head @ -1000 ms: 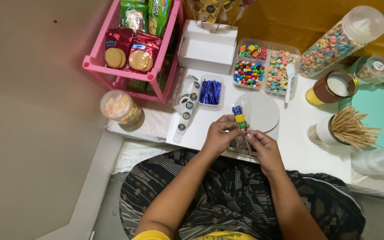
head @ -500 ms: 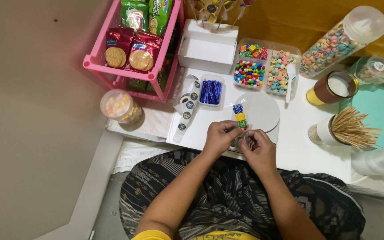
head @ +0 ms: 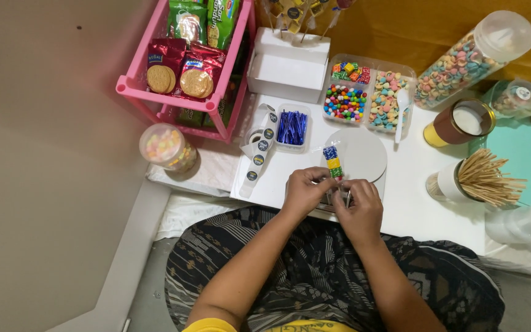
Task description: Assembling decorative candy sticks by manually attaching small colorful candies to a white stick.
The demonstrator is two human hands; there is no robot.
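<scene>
Pinching the bottom of a wrapped candy stick (head: 333,163), my left hand (head: 305,192) and right hand (head: 359,208) each kept a clamped grip on it, fingertips meeting above the white desk (head: 413,203), just before a round white disc (head: 357,154).

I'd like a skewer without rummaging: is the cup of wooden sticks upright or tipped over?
Upright. The cup of wooden sticks stands on its base on the white table, and the sticks fan up and out of its open top.
</scene>
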